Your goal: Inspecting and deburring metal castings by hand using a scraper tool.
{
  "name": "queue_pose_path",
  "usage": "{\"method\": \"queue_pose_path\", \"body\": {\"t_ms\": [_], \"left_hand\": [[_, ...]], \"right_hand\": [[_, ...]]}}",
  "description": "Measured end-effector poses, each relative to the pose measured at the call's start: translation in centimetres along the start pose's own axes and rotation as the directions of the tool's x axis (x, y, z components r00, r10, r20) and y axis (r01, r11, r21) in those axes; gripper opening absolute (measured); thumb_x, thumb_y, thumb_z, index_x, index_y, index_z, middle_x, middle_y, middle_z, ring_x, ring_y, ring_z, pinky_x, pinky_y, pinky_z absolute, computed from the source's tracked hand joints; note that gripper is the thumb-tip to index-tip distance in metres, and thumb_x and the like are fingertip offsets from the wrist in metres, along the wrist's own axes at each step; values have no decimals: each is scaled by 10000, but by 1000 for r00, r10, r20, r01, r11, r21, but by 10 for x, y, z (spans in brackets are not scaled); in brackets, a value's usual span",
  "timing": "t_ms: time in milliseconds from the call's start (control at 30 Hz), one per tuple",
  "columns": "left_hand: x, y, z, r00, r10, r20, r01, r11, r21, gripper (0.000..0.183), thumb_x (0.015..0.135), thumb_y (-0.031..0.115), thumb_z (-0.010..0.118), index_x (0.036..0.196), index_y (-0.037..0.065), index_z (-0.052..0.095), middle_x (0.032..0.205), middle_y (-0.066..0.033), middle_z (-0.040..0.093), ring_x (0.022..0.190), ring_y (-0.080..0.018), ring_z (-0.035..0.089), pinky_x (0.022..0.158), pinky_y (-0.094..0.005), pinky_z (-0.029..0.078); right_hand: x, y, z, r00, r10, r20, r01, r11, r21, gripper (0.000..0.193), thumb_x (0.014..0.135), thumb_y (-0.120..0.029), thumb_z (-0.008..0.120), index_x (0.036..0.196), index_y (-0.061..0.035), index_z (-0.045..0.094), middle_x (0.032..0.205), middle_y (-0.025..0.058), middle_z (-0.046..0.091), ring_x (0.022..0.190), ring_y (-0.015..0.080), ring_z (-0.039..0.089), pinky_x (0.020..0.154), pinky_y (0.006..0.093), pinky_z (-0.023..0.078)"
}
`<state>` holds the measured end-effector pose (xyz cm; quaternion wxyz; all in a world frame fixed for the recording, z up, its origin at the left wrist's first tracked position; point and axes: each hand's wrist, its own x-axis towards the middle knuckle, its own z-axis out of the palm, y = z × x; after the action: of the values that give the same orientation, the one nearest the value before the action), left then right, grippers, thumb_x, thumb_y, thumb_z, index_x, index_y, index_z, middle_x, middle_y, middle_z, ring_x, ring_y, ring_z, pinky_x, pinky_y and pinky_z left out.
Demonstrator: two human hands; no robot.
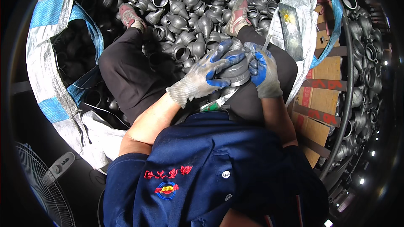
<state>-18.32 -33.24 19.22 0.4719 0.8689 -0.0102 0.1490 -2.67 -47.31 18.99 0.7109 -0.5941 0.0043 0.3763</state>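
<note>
My left hand (212, 69), in a light grey glove with blue-coated fingers, is wrapped over a dark grey bulb-shaped fitting (235, 72). The fitting's wide ringed end points toward me, above my thigh. Beside it, my right hand (264, 68), gloved alike, is closed with the knuckles against the fitting. A thin pale blade (267, 41) sticks up from that fist and looks like a knife; its handle is hidden by the fingers. Several similar fittings (183, 21), with round mouths and narrow spouts, are heaped between my legs and feet.
A white and blue woven bulk bag (48, 54) surrounds the heap, with blue straps. A dark flat board (291, 31) leans on its right side. Farther right are cardboard (324, 101) behind slats, a curved dark rail and more fittings (364, 80). A fan (42, 189) stands lower left.
</note>
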Motion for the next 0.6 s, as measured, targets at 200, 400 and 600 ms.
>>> {"method": "queue_pose_path", "body": {"t_ms": [200, 400, 600], "left_hand": [[-2, -11, -6, 978, -205, 36, 188, 795, -577, 302, 791, 147, 668, 1080, 75, 616, 1318, -114, 460, 1254, -243, 390, 1013, -338, 334], [1, -2, -6, 776, -630, 42, 216, 202, -955, 294, 865, 57, 545, 1153, 0, 531, 1075, -103, 587, 956, -162, 578, 832, -279, 471], [-6, -14, 2, 681, -727, 93, 295, 156, -943, 298, 854, 1, 536, 1150, 34, 538, 974, -79, 620, 756, -128, 586, 616, -239, 485]], "right_hand": [[12, 4, -17, 995, 86, 43, -91, 988, 126, 278, 906, -136, 425, 1115, -4, 553, 652, -24, 517, 427, 23, 391, 351, 167, 302], [13, 2, -21, 989, 122, 79, -138, 962, 234, 171, 873, -168, 553, 987, -44, 581, 672, -15, 530, 436, 26, 408, 347, 166, 283], [-6, 1, 13, 998, -35, -45, 30, 993, -110, 244, 828, -108, 624, 1059, -44, 581, 715, -24, 557, 473, 10, 429, 369, 171, 309]]}}
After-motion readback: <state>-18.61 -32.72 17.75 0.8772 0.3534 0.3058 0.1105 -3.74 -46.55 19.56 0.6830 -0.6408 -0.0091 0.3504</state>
